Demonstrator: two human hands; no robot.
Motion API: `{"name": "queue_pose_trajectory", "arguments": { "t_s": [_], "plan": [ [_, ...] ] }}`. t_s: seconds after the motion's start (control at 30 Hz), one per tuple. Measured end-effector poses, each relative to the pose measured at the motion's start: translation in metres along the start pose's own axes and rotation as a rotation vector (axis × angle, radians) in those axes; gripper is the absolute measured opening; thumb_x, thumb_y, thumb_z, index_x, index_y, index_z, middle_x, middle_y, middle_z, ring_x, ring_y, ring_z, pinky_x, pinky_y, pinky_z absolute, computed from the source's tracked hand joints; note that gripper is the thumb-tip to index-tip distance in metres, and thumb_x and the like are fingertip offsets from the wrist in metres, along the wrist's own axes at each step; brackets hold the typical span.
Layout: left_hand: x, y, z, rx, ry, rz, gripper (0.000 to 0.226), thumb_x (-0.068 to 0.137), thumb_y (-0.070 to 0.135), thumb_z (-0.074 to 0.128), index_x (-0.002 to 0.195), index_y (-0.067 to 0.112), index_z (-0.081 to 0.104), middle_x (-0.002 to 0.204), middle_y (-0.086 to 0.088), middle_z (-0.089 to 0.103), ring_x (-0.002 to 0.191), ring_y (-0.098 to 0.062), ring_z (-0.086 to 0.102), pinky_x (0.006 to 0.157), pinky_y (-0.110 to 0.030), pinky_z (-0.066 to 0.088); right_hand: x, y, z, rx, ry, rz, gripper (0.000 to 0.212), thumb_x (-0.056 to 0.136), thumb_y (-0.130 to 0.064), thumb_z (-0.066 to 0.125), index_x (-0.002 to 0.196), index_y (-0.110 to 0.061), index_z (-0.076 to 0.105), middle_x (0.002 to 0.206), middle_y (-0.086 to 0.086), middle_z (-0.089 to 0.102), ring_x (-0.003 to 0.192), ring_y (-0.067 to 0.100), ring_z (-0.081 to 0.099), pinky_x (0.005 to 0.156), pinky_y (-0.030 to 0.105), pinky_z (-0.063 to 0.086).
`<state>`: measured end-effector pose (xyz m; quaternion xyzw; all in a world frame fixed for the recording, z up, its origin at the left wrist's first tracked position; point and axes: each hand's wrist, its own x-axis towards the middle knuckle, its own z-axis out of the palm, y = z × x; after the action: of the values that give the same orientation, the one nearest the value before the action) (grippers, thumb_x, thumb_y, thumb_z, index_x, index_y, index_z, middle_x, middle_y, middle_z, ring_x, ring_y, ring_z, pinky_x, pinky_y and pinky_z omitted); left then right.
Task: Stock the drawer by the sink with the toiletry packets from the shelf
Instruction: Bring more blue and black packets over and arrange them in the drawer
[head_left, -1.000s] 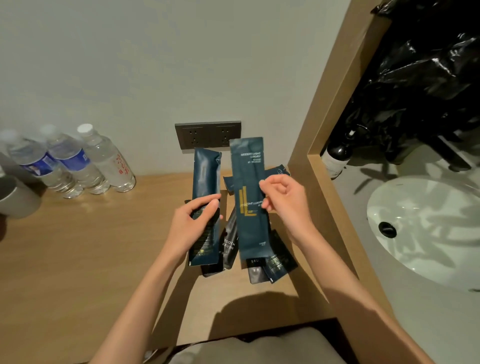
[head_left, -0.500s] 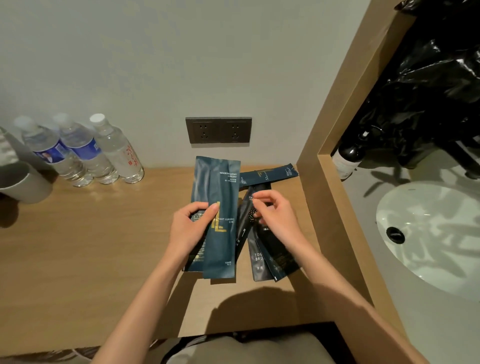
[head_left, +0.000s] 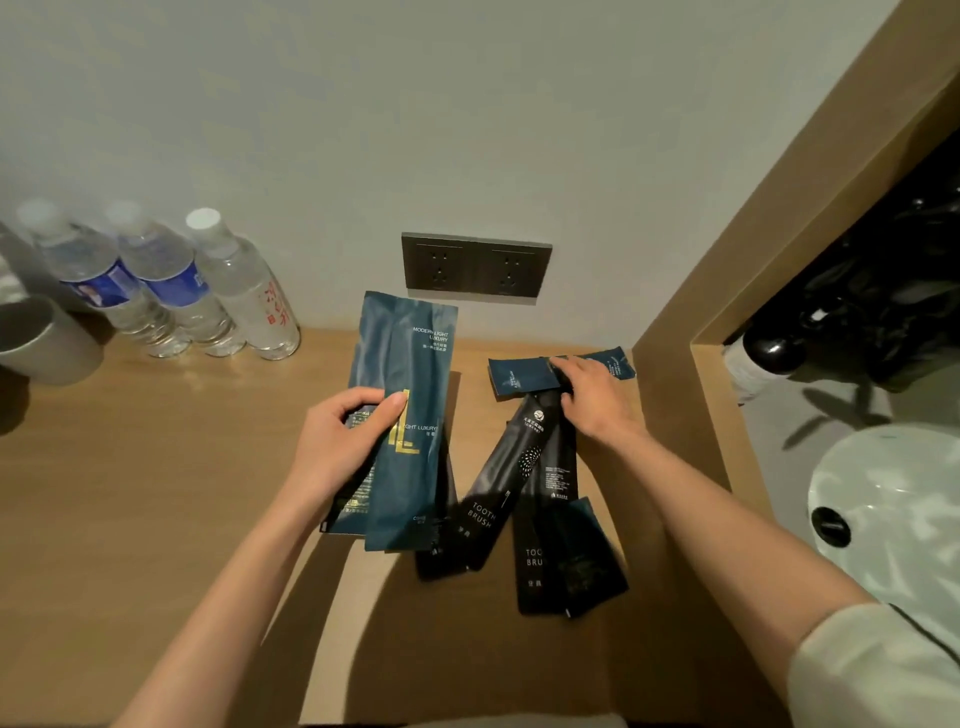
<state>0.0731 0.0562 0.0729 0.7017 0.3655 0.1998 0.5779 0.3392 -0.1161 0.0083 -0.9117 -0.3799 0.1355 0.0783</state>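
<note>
My left hand (head_left: 340, 441) grips two long teal packets (head_left: 410, 374), stacked and held upright above the wooden shelf (head_left: 156, 493). Black toothbrush packets (head_left: 506, 488) lie fanned out on the shelf to the right of them, with a smaller dark packet (head_left: 587, 556) on top. At the back lie small teal packets (head_left: 519, 376) flat against the wall side. My right hand (head_left: 592, 400) reaches over the black packets and its fingertips touch the small teal packets. No drawer shows in this view.
Three water bottles (head_left: 228, 291) stand at the back left beside a grey cup (head_left: 41, 338). A double wall socket (head_left: 475, 267) is above the shelf. A wooden partition (head_left: 691, 322) separates the shelf from the white sink (head_left: 893, 514) and a dark pump bottle (head_left: 769, 356).
The right hand let go of the second long teal packet, now stacked in the left hand, then moved back and right to the small teal packets. The left hand stayed.
</note>
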Motion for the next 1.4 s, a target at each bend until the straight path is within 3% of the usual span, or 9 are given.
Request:
{"name": "queue_pose_trajectory", "arguments": {
  "t_s": [0.2, 0.5, 0.67, 0.83, 0.93, 1.0, 1.17, 1.4],
  "plan": [
    [0.013, 0.000, 0.005, -0.029, -0.007, -0.042, 0.008, 0.081, 0.039, 0.071, 0.074, 0.037, 0.073, 0.077, 0.020, 0.071, 0.072, 0.010, 0.063, 0.071, -0.020, 0.042, 0.019, -0.005, 0.008, -0.224, 0.032, -0.120, 0.055, 0.091, -0.017, 0.053, 0.144, -0.024, 0.039, 0.139, 0.003, 0.052, 0.126, 0.025, 0.046, 0.107, 0.041, 0.035],
    [0.014, -0.003, 0.002, -0.069, -0.002, -0.104, 0.010, 0.081, 0.038, 0.072, 0.073, 0.032, 0.074, 0.076, 0.017, 0.072, 0.072, 0.007, 0.063, 0.073, -0.023, 0.043, 0.016, -0.007, -0.003, -0.376, 0.239, -0.155, 0.039, 0.090, -0.005, 0.054, 0.127, -0.017, 0.055, 0.121, 0.006, 0.065, 0.111, 0.027, 0.056, 0.092, 0.039, 0.044],
    [0.003, 0.001, -0.005, -0.100, 0.023, -0.108, 0.012, 0.082, 0.035, 0.072, 0.072, 0.028, 0.074, 0.073, 0.018, 0.070, 0.069, 0.008, 0.061, 0.072, -0.020, 0.042, -0.018, -0.021, -0.032, -0.196, 0.429, -0.249, 0.035, 0.083, -0.003, 0.066, 0.117, -0.013, 0.063, 0.111, 0.006, 0.069, 0.100, 0.027, 0.057, 0.083, 0.039, 0.046],
    [-0.019, 0.008, -0.010, -0.137, 0.010, -0.103, 0.012, 0.083, 0.031, 0.071, 0.076, 0.021, 0.073, 0.077, 0.013, 0.070, 0.077, -0.003, 0.062, 0.083, -0.028, 0.045, -0.082, -0.050, -0.058, -0.053, 0.655, -0.485, 0.031, 0.083, -0.005, 0.066, 0.114, -0.007, 0.068, 0.114, 0.007, 0.069, 0.105, 0.026, 0.057, 0.090, 0.035, 0.042],
    [-0.036, 0.014, -0.011, -0.157, -0.029, -0.098, 0.013, 0.084, 0.029, 0.071, 0.074, 0.021, 0.072, 0.075, 0.014, 0.069, 0.075, -0.001, 0.060, 0.081, -0.026, 0.044, -0.126, -0.072, -0.066, -0.010, 0.758, -0.518, 0.025, 0.090, -0.013, 0.060, 0.112, -0.006, 0.070, 0.116, 0.009, 0.069, 0.107, 0.024, 0.053, 0.089, 0.033, 0.040],
    [-0.049, 0.018, -0.011, -0.156, -0.079, -0.098, 0.014, 0.084, 0.031, 0.070, 0.074, 0.020, 0.072, 0.075, 0.014, 0.069, 0.076, 0.001, 0.060, 0.078, -0.024, 0.043, -0.153, -0.086, -0.067, -0.004, 0.813, -0.510, 0.024, 0.088, -0.014, 0.067, 0.110, -0.007, 0.072, 0.116, 0.010, 0.069, 0.106, 0.025, 0.054, 0.087, 0.034, 0.042],
    [-0.083, 0.027, -0.009, -0.178, -0.238, -0.108, 0.018, 0.084, 0.031, 0.070, 0.080, 0.014, 0.071, 0.087, 0.002, 0.072, 0.083, -0.009, 0.064, 0.080, -0.028, 0.048, -0.207, -0.117, -0.051, -0.037, 0.855, -0.477, 0.028, 0.085, -0.012, 0.073, 0.113, -0.011, 0.071, 0.116, 0.011, 0.069, 0.104, 0.024, 0.053, 0.083, 0.035, 0.046],
    [-0.131, 0.036, -0.026, -0.221, -0.422, -0.136, 0.019, 0.083, 0.031, 0.071, 0.080, 0.013, 0.068, 0.082, 0.005, 0.072, 0.071, -0.005, 0.067, 0.055, -0.018, 0.050, -0.275, -0.153, -0.016, -0.016, 0.843, -0.380, 0.033, 0.086, -0.006, 0.071, 0.118, -0.012, 0.070, 0.116, 0.012, 0.068, 0.107, 0.022, 0.053, 0.087, 0.031, 0.049]
  ]
}}
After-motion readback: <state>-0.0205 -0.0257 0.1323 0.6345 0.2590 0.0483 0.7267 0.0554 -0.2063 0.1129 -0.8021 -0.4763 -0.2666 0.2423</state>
